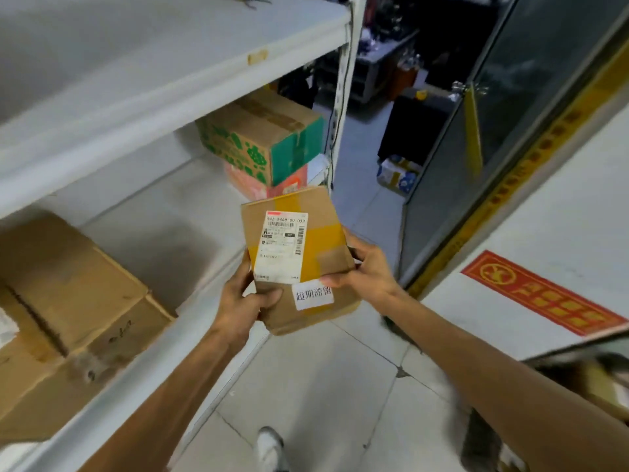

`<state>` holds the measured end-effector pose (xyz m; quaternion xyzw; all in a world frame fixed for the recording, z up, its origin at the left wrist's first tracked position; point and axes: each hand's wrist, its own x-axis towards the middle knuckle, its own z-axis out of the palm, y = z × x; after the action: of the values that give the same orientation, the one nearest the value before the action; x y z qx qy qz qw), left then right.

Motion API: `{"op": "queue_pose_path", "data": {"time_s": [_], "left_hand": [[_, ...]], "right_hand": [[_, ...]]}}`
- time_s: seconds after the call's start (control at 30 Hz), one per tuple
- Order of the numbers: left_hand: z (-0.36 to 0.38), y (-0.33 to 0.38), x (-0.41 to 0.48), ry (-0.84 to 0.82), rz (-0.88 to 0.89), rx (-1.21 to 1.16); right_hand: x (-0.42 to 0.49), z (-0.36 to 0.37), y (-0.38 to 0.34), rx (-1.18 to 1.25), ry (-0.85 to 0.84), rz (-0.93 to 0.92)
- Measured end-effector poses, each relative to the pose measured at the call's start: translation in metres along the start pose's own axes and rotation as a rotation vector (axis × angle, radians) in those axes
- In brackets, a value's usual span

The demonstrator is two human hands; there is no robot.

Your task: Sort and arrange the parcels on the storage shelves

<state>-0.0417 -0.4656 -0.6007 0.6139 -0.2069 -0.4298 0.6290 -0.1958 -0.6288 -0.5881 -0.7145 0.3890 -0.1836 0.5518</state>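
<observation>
I see both hands holding a small brown parcel just in front of the white shelf, out over the floor. The left hand curls round its near left corner. The right hand pinches its right edge, thumb on top. Its white label starts with "542"; the rest is too blurry. A sticker says "超期滞留". On the shelf sit a green-printed box and a big brown box.
</observation>
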Motion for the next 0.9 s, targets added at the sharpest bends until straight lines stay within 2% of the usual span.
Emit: {"op": "queue_pose_path", "data": {"time_s": [0.47,0.9], "left_hand": [[0.282,-0.03,-0.037,-0.612,-0.013,0.187],[0.569,-0.1,-0.047,-1.308,-0.07,0.439]], "right_hand": [[-0.205,-0.224,0.088,0.197,0.641,0.176],[-0.328,-0.352,0.179,0.418,1.377,0.411]]}}
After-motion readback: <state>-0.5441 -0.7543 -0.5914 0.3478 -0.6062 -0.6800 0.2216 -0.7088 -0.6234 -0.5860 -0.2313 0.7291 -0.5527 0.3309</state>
